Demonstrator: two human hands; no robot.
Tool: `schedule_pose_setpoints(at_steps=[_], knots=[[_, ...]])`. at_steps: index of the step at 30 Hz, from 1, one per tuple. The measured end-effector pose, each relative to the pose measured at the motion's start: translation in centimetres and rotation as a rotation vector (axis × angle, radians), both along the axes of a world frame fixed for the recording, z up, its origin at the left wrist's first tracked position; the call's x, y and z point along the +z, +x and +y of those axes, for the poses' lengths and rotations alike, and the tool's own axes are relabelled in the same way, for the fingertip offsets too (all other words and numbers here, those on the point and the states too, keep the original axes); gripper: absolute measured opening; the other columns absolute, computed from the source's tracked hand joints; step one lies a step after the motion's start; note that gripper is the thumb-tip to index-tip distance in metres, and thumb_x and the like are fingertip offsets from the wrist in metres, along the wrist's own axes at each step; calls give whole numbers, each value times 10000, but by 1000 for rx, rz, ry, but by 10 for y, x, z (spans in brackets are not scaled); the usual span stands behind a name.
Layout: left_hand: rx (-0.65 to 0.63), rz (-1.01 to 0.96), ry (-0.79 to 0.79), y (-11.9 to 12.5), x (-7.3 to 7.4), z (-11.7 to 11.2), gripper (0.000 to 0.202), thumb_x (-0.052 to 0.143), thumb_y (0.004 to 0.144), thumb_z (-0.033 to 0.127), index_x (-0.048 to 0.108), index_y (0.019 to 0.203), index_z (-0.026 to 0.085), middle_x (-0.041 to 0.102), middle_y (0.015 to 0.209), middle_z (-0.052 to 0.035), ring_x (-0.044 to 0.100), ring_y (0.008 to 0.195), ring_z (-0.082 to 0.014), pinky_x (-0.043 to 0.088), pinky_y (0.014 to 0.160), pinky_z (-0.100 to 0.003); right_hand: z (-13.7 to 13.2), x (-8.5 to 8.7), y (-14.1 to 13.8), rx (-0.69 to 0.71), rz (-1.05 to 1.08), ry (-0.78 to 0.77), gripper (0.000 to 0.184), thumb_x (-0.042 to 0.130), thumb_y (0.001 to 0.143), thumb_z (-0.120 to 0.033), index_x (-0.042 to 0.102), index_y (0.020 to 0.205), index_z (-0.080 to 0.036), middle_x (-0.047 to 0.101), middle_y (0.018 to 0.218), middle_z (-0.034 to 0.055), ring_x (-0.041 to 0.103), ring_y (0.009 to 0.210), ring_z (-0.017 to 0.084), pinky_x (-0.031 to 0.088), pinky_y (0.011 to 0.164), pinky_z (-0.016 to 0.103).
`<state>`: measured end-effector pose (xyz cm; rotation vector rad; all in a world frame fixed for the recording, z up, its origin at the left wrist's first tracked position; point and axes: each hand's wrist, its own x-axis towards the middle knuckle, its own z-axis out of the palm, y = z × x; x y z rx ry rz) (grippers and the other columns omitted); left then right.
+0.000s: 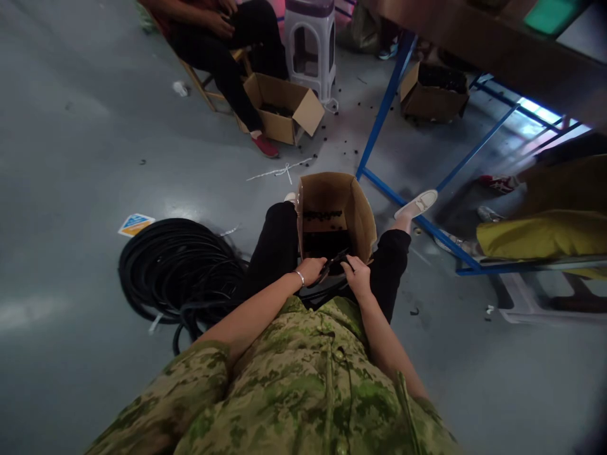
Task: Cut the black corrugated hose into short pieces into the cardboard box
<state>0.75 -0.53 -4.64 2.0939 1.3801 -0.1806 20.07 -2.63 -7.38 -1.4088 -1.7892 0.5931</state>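
In the head view, my left hand (pixel 311 270), with a silver bracelet (pixel 300 277) at its wrist, and my right hand (pixel 357 275) sit just beside each other over the near edge of a tall, open, brown cardboard box (pixel 364 218) between my knees. The fingertips of both are clamped on a slender black piece (pixel 336 260); whether it is one part, two, or a tool, I cannot tell.

It bridges the gap between my hands, its long axis slanting: the lower end is nearer me, by the left hand, and the upper end points away, toward my right fingers. Neither hand is clearly nearer to it. Small black bits (pixel 322 216) lie inside the box, ahead of both hands and lower down.

A thick coil of glossy black tubing or cable (pixel 177 272) rests on the grey floor (pixel 85 373) to my left, nearer the left hand. Its loops run toward my left thigh, and dark strands show below my hands; I cannot see whether they join the held piece.

Ahead on the right stands a worktop (pixel 455 44) on a blue metal frame (pixel 386 104).
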Motion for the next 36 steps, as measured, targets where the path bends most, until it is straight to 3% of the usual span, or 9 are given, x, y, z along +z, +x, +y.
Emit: schedule_pose_setpoints(at_steps=[6, 11, 14, 22, 28, 32, 36], knots=[[-44, -56, -56, 0, -4, -4, 268, 524, 860, 293, 558, 1109, 199, 704, 1043, -76, 688, 920, -231, 484, 748, -278, -7, -6, -5, 105, -149, -21, 243, 538, 927, -288, 701, 1078, -190, 694, 924, 95, 662, 826, 197, 540, 773, 293], [-22, -33, 49, 0, -2, -4, 187, 494, 887, 266, 624, 984, 173, 712, 905, -83, 679, 886, -224, 463, 814, -294, -6, -9, -4, 83, -175, -3, 258, 535, 928, -291, 700, 1088, -172, 691, 929, 108, 663, 818, 203, 542, 758, 292], [14, 9, 77, -2, -3, -3, 194, 497, 893, 283, 649, 930, 168, 700, 816, -79, 669, 814, -213, 457, 779, -291, -4, -9, -4, 54, -149, -21, 248, 543, 923, -290, 703, 1077, -179, 692, 925, 104, 662, 819, 199, 538, 759, 286], [16, 112, 142, 4, 1, 0, 296, 488, 901, 384, 661, 974, 156, 704, 856, -129, 672, 848, -253, 466, 754, -317, 2, -1, -8, -86, 172, -134, 251, 565, 882, -344, 710, 1000, -177, 719, 951, 95, 670, 881, 221, 539, 818, 335], [59, 10, 68, 8, 7, 0, 322, 431, 933, 432, 642, 959, 190, 722, 873, -90, 681, 850, -223, 460, 739, -285, 2, 3, -2, -5, 402, -366, 326, 552, 869, -404, 685, 1052, -169, 717, 797, 37, 647, 641, 173, 544, 621, 282], [83, -63, 13, 8, 8, 0, 264, 457, 922, 410, 621, 964, 208, 720, 894, -50, 682, 859, -200, 454, 718, -258, 0, 4, -1, -3, 291, -304, 309, 508, 902, -371, 690, 1053, -171, 703, 735, 21, 637, 603, 160, 539, 609, 267], [72, -61, -8, 7, 5, -3, 247, 570, 857, 364, 575, 1047, 206, 704, 1037, -67, 681, 921, -223, 466, 755, -277, -1, -2, -4, 66, 112, -137, 238, 533, 893, -316, 720, 971, -191, 748, 906, 68, 702, 814, 206, 564, 771, 317]])
